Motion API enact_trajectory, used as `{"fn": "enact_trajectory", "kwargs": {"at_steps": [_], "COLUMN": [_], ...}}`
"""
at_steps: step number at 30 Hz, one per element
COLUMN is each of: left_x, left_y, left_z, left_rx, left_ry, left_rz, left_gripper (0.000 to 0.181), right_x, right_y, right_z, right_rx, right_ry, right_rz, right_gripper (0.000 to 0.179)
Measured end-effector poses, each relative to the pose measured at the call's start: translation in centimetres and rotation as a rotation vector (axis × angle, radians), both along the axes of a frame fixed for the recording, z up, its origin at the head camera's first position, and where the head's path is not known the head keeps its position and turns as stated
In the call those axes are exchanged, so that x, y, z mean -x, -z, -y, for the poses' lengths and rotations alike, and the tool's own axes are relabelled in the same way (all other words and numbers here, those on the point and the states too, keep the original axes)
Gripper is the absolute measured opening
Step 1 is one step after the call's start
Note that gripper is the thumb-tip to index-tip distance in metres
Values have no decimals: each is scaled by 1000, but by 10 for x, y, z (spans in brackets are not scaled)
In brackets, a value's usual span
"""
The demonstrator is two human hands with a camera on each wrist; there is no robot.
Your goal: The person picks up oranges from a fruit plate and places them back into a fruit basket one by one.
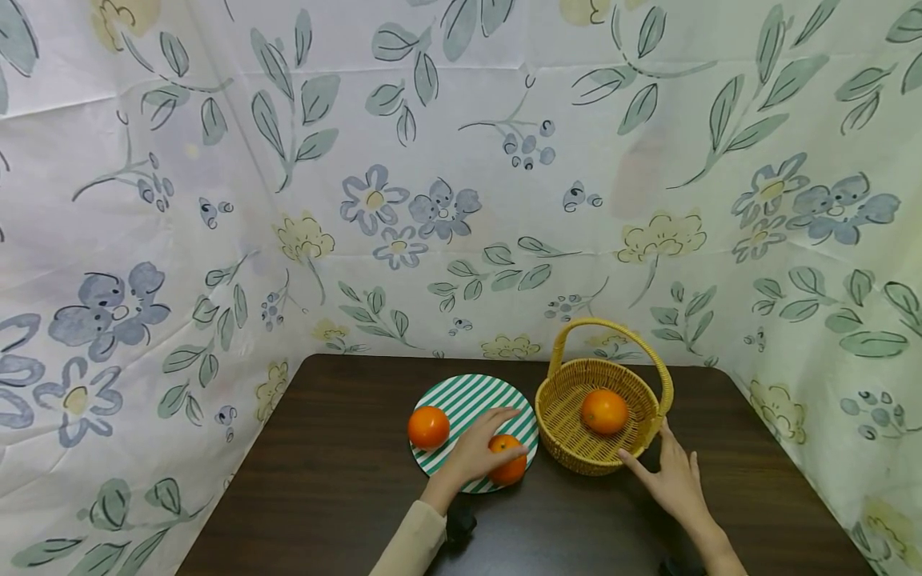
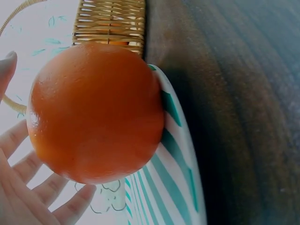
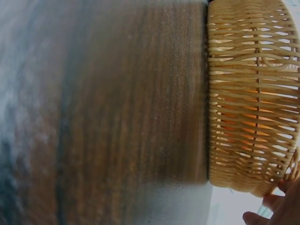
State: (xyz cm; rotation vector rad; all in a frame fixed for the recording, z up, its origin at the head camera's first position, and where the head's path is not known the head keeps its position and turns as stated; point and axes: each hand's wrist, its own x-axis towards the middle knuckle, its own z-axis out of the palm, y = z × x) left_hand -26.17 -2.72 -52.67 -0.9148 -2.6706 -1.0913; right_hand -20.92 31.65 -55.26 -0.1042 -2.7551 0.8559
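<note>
In the head view my left hand (image 1: pixel 475 458) reaches over an orange (image 1: pixel 507 470) on a round plate with green and white stripes (image 1: pixel 471 392). Its fingers and thumb are spread about the fruit. Seen from the left wrist, the orange (image 2: pixel 96 115) fills the middle, with the fingers (image 2: pixel 49 190) extended beside it; whether they touch it I cannot tell. A second orange (image 1: pixel 428 428) lies at the plate's left edge. My right hand (image 1: pixel 675 480) holds the wicker basket (image 1: pixel 576 462) by its right front rim, near the handle's base. Inside sits another orange (image 1: pixel 605 411).
A dark wooden table (image 1: pixel 324 480) bears the plate and basket. Floral cloth (image 1: pixel 446 304) hangs behind and at both sides. The basket's tall arched handle (image 1: pixel 612 323) rises above its rim. A black device (image 1: pixel 461 526) is at the left wrist.
</note>
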Motion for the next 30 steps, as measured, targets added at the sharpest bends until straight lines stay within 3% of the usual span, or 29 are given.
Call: {"fn": "enact_trajectory", "kwargs": {"at_steps": [10,22,30], "left_x": [-5,-9,-12], "left_y": [9,22,27], "left_z": [3,7,9], "left_rx": [-15,-51,-54], "left_ry": [-14,6,-1], "left_rz": [26,-18,87], "left_gripper": [66,74,80], "right_x": [0,0,1], "right_y": [-1,0,0], "right_z": [1,0,0], "right_rx": [3,4,3], "right_ry": [0,-2,2], "right_rz": [-28,-15,-17], "right_gripper": [103,103,103]}}
